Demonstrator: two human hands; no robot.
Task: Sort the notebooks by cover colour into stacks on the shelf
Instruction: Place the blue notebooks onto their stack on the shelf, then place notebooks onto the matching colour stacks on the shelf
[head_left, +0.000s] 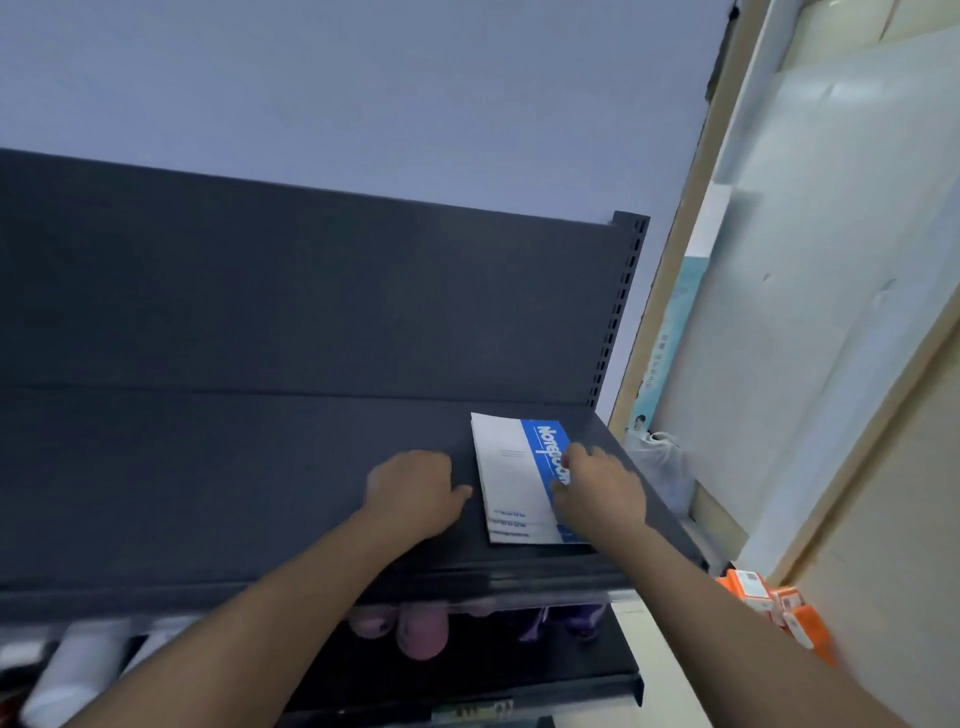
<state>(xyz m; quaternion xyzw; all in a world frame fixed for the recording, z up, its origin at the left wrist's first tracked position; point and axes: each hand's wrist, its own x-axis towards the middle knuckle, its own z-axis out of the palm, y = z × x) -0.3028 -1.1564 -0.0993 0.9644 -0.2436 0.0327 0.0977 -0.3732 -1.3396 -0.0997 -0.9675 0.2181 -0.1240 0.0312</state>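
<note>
My right hand (602, 491) presses loose, uncurled fingers on the blue-and-white notebook stack (511, 483), which lies on the dark shelf (234, 493), long axis pointing away from me. My left hand (413, 491) sits just left of the stack; I cannot tell its finger state.
</note>
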